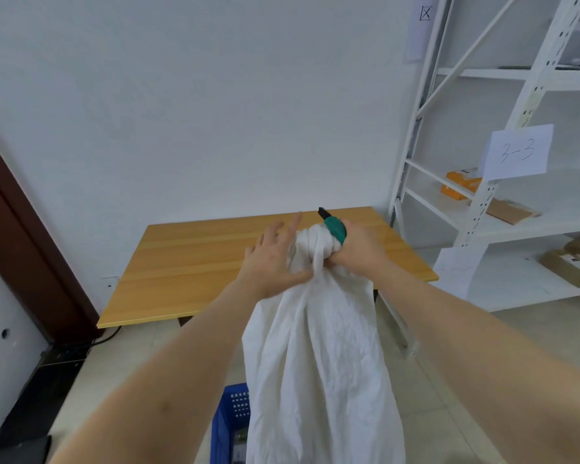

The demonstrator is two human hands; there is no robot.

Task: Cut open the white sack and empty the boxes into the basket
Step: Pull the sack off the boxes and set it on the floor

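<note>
A white sack (318,356) hangs in front of me, its top bunched into a knot at about table height. My right hand (355,249) grips the bunched neck and also holds a green-handled cutter (335,229), whose black tip points up and left. My left hand (272,259) lies against the left side of the neck with fingers spread and straight. Below the sack a blue plastic basket (230,426) stands on the floor, mostly hidden by the cloth. No boxes from the sack are visible.
A wooden table (195,262) stands behind the sack against the white wall. White metal shelving (503,182) on the right holds orange boxes (462,184), brown parcels (576,262) and a paper label reading 3-3. A dark door frame (21,236) is at the left.
</note>
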